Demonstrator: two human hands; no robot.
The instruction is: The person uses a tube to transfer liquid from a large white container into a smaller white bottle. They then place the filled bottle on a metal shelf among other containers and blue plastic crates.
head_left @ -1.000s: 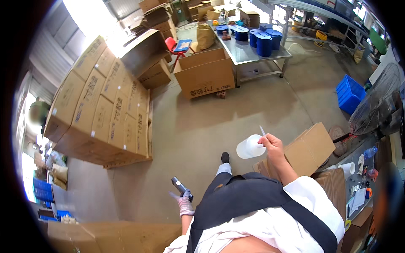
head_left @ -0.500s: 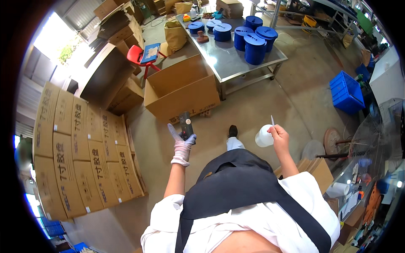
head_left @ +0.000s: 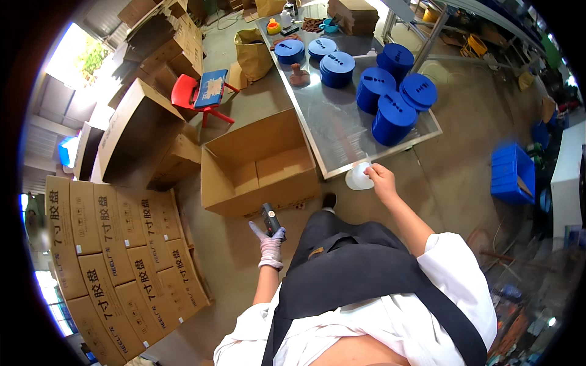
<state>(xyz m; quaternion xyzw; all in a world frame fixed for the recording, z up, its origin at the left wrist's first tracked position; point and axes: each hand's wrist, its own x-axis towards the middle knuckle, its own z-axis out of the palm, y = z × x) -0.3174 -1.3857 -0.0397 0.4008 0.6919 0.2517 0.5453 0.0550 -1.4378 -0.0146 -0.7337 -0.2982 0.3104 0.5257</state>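
Observation:
My left hand (head_left: 270, 243), in a pale glove with a striped cuff, grips a small black box-shaped device (head_left: 269, 217) with a round light sticker. One gloved finger sticks out to the left. Bare, my right hand (head_left: 383, 180) is closed on the side of a whitish, translucent plastic cup (head_left: 357, 177), which hangs by the near corner of a metal table (head_left: 332, 143). What is inside the cup I cannot make out. Just beyond the device is a large open cardboard box (head_left: 284, 190), with no contents visible in it.
Stacks of round blue discs (head_left: 394, 125) stand on the table, beside a brown stamp-like object (head_left: 298, 76). Left are a red chair (head_left: 185, 93) and a wall of stacked cartons (head_left: 131, 250). A blue crate (head_left: 511, 174) sits on the floor at right.
I have come closer to the table and the open box. My right hand has carried the cup forward and left to the table's corner; my left hand still holds the black device.

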